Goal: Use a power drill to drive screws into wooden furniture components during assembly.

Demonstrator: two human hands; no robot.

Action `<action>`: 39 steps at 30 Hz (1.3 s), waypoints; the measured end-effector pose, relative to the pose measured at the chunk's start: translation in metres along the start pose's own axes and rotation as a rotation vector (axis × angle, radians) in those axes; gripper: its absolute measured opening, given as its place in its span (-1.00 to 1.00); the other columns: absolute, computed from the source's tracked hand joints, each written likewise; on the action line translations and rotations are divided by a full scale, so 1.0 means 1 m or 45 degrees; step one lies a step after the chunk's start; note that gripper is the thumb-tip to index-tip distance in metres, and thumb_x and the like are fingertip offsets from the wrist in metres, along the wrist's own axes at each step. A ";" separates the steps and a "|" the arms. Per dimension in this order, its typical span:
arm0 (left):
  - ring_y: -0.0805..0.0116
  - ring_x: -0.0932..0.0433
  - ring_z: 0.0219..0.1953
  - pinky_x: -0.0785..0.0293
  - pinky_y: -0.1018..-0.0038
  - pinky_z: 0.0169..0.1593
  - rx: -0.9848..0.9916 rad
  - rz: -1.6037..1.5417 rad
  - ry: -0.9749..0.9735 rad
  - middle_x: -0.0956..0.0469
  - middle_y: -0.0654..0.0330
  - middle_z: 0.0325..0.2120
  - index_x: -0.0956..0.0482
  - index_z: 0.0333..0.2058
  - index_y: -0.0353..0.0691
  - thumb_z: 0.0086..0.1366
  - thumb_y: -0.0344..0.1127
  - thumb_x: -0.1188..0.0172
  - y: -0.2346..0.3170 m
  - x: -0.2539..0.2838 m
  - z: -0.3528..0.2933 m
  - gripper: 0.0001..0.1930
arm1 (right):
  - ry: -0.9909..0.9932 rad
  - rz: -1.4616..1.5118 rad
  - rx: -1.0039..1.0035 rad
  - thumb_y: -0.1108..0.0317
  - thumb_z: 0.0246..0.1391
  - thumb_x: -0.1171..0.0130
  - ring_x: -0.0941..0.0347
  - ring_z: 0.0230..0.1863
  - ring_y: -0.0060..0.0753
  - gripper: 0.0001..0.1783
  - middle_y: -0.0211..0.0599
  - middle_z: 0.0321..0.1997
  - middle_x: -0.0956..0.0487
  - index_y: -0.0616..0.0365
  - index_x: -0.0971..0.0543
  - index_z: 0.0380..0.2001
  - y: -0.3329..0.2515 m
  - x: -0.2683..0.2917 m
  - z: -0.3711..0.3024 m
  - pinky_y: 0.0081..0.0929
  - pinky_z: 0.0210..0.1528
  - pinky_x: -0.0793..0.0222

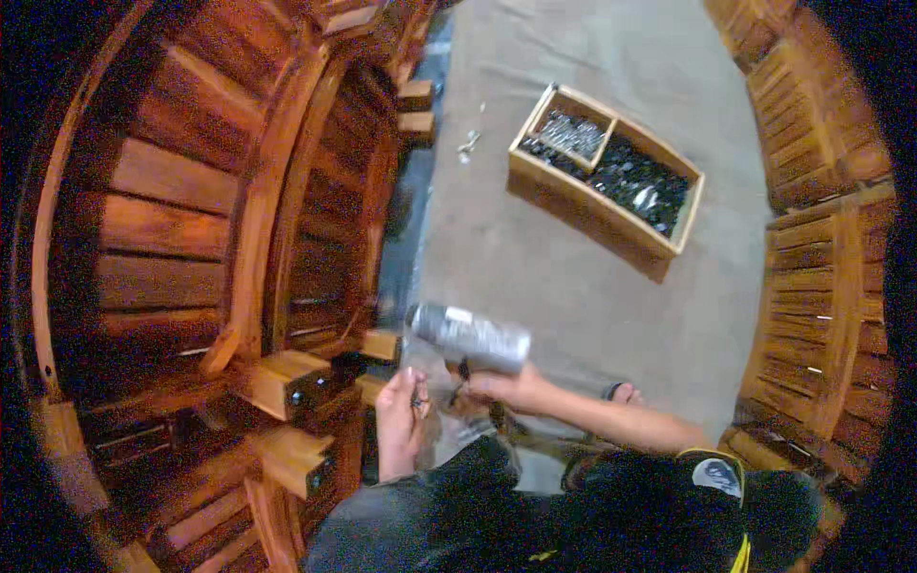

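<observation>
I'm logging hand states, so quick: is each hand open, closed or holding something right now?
Left hand: partly curled; too blurred to tell whether it holds anything small.
Right hand: closed, holding a grey power tool.

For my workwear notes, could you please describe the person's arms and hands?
The left hand and right hand are gloveless, with bare forearms; the dark right sleeve shows yellow edging and a pale patch, the left sleeve looks dark grey.
</observation>
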State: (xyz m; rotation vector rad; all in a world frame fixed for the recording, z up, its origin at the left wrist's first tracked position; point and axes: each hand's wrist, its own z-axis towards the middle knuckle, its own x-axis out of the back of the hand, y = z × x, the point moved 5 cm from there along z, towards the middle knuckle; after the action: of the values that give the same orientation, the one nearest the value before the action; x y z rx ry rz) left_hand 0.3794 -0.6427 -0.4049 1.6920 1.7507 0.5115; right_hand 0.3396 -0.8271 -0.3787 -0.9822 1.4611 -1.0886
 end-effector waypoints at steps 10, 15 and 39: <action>0.46 -0.46 -0.49 -0.42 0.63 -0.42 0.098 -0.074 -0.366 -0.50 0.14 -0.48 -0.45 -0.18 -0.45 0.18 -0.43 -0.09 -0.024 -0.074 0.055 -0.75 | 0.470 1.055 -0.600 0.49 -0.21 -0.03 -0.38 -0.61 -0.49 -0.73 -0.25 -0.42 -0.51 0.17 -0.43 -0.30 0.101 0.099 0.038 -0.43 -0.51 -0.41; 0.49 -0.42 -0.52 -0.38 0.65 -0.45 0.107 -0.320 -0.470 -0.47 0.18 -0.50 -0.44 -0.15 -0.43 0.20 -0.43 -0.05 -0.039 -0.087 0.073 -0.74 | 0.220 -1.126 -0.796 0.19 -0.28 -0.23 -0.53 -0.42 -0.22 -0.70 -0.18 -0.48 -0.58 0.19 -0.58 -0.49 0.072 0.145 0.037 -0.34 -0.32 -0.44; 0.15 -0.48 -0.17 -0.43 0.37 -0.06 0.572 -0.479 -0.971 -0.48 -0.05 -0.20 -0.35 -0.06 -0.50 0.31 -0.17 0.18 -0.048 -0.190 0.091 -0.55 | 0.611 -1.905 -0.608 -0.13 0.02 0.04 -0.50 -0.22 0.04 -0.52 0.03 -0.32 -0.56 0.02 -0.61 -0.31 0.010 0.368 0.063 -0.17 -0.11 -0.37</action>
State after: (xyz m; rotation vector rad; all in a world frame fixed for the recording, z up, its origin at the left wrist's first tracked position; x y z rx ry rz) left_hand 0.3991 -0.8478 -0.4693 1.4780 1.5794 -0.6644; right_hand 0.3475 -1.1844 -0.4853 -2.4560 1.2269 -2.1442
